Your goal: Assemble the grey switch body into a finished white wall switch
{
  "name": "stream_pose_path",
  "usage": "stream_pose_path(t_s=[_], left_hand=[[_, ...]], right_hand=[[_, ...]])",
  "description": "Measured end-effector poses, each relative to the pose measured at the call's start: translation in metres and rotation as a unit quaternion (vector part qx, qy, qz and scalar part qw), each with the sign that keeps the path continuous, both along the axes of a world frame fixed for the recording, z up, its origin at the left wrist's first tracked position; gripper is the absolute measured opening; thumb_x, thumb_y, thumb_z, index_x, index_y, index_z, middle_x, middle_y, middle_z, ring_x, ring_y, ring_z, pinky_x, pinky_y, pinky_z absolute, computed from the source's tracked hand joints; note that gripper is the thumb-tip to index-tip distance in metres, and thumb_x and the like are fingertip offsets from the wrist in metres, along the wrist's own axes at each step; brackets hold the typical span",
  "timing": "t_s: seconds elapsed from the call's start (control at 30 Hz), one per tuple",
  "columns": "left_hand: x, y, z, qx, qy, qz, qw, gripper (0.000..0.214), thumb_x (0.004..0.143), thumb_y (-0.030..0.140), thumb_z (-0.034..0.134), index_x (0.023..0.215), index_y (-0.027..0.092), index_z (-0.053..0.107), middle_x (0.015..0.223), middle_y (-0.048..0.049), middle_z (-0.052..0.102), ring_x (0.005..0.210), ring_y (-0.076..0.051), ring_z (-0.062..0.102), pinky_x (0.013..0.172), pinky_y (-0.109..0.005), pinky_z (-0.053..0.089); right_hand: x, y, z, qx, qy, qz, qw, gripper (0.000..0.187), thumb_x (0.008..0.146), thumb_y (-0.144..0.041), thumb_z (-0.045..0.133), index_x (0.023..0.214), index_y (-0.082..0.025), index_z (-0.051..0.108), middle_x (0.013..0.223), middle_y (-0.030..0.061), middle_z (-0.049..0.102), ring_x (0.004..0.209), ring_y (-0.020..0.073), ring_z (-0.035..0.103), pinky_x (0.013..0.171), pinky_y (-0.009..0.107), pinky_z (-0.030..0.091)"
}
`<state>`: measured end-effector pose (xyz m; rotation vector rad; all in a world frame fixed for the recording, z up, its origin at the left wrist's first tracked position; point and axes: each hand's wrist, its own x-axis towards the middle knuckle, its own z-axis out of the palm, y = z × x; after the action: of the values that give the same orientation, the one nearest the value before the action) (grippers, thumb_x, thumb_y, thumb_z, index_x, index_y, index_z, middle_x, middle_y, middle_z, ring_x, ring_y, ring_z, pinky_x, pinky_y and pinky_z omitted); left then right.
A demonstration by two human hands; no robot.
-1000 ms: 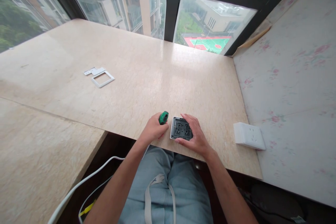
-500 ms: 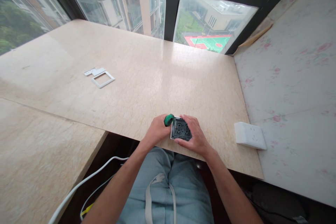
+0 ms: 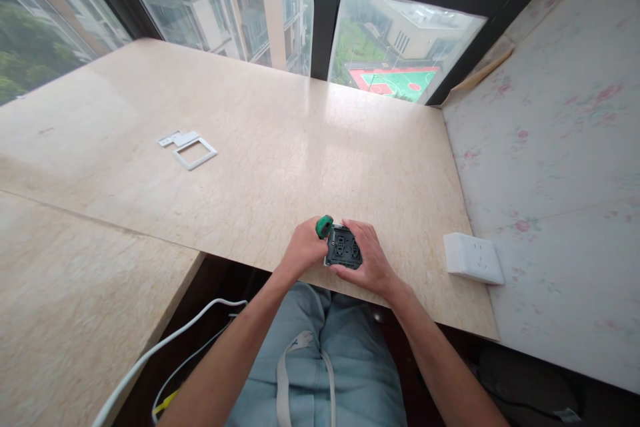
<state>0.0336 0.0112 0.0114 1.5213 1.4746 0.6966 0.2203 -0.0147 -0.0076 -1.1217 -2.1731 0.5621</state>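
My right hand [image 3: 371, 257] grips a wall switch [image 3: 345, 248] at the counter's front edge, with fingers along its far side and thumb on the near side. Its dark inner face with two black rocker seats is turned up, and a white rim shows around it. Closed in my left hand [image 3: 306, 247] is a screwdriver [image 3: 325, 226] with a green and black handle, held against the switch's left side. My fingers and the handle hide its shaft and tip.
On the stone counter [image 3: 270, 167] a white square frame [image 3: 204, 161] lies beside small white cover plates [image 3: 186, 139]. A white socket box [image 3: 474, 258] stands at right against the flowered wall [image 3: 560, 167]. A white cable [image 3: 165, 340] hangs in the gap below left. Windows line the back.
The screwdriver handle has shifted slightly up and right with my left hand, closer over the switch's corner. My right hand keeps its grip. The view has shifted a little.
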Motion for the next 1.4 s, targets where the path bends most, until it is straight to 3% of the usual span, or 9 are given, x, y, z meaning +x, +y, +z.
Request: stream_pose_path(t_s=[0.43, 0.6, 0.73, 1.0, 1.1, 1.4], left_hand=[[-0.001, 0.004, -0.004, -0.022, -0.042, 0.025, 0.999, 0.012, 0.067, 0.018, 0.063, 0.066, 0.019, 0.05, 0.065, 0.0041, 0.054, 0.064, -0.013, 0.051, 0.056, -0.023, 0.035], [-0.003, 0.006, -0.008, -0.05, -0.072, 0.089, 0.992, 0.029, 0.068, 0.015, 0.063, 0.095, 0.018, 0.052, 0.07, 0.0054, 0.054, 0.053, -0.01, 0.049, 0.05, -0.021, 0.039], [-0.009, 0.015, -0.007, -0.05, -0.107, 0.11, 0.987, 0.047, 0.073, 0.014, 0.059, 0.119, 0.015, 0.049, 0.081, 0.0001, 0.061, 0.054, -0.011, 0.057, 0.049, -0.023, 0.047], [-0.019, 0.046, -0.008, 0.053, -0.083, 0.12, 0.988, 0.049, 0.076, 0.008, 0.062, 0.124, 0.012, 0.057, 0.109, -0.0118, 0.068, 0.086, -0.02, 0.071, 0.079, -0.033, 0.059], [-0.014, 0.049, -0.014, 0.112, -0.051, 0.122, 0.985, 0.049, 0.075, 0.006, 0.065, 0.123, 0.013, 0.06, 0.117, -0.0138, 0.065, 0.096, -0.022, 0.069, 0.091, -0.039, 0.056], [0.001, 0.048, -0.031, 0.223, 0.018, 0.121, 0.967, 0.043, 0.085, 0.005, 0.059, 0.126, 0.016, 0.06, 0.124, -0.0151, 0.058, 0.117, -0.027, 0.059, 0.103, -0.044, 0.05]], right_hand=[[0.0, 0.0, -0.007, 0.019, 0.017, -0.028, 0.999, 0.084, 0.083, -0.054, 0.073, 0.151, -0.025, 0.032, 0.136, 0.0168, 0.054, 0.126, 0.0358, 0.052, 0.107, 0.06, 0.044], [0.003, 0.001, -0.012, 0.015, 0.028, -0.063, 0.998, 0.091, 0.082, -0.059, 0.074, 0.154, -0.025, 0.03, 0.147, 0.0179, 0.047, 0.138, 0.0363, 0.044, 0.114, 0.061, 0.039], [0.004, 0.001, -0.016, 0.025, 0.038, -0.084, 0.995, 0.1, 0.076, -0.065, 0.075, 0.155, -0.025, 0.028, 0.155, 0.0188, 0.038, 0.146, 0.0376, 0.036, 0.119, 0.062, 0.033], [0.003, 0.002, -0.025, 0.029, 0.093, -0.171, 0.98, 0.097, 0.076, -0.069, 0.072, 0.152, -0.022, 0.034, 0.15, 0.0197, 0.043, 0.144, 0.0367, 0.04, 0.119, 0.062, 0.034], [0.004, 0.003, -0.029, 0.022, 0.115, -0.199, 0.973, 0.094, 0.077, -0.07, 0.07, 0.15, -0.021, 0.036, 0.15, 0.0201, 0.043, 0.144, 0.0361, 0.041, 0.117, 0.061, 0.036], [0.003, 0.003, -0.031, -0.016, 0.145, -0.223, 0.964, 0.091, 0.079, -0.063, 0.075, 0.15, -0.02, 0.037, 0.15, 0.0208, 0.044, 0.141, 0.0355, 0.044, 0.114, 0.06, 0.041]])
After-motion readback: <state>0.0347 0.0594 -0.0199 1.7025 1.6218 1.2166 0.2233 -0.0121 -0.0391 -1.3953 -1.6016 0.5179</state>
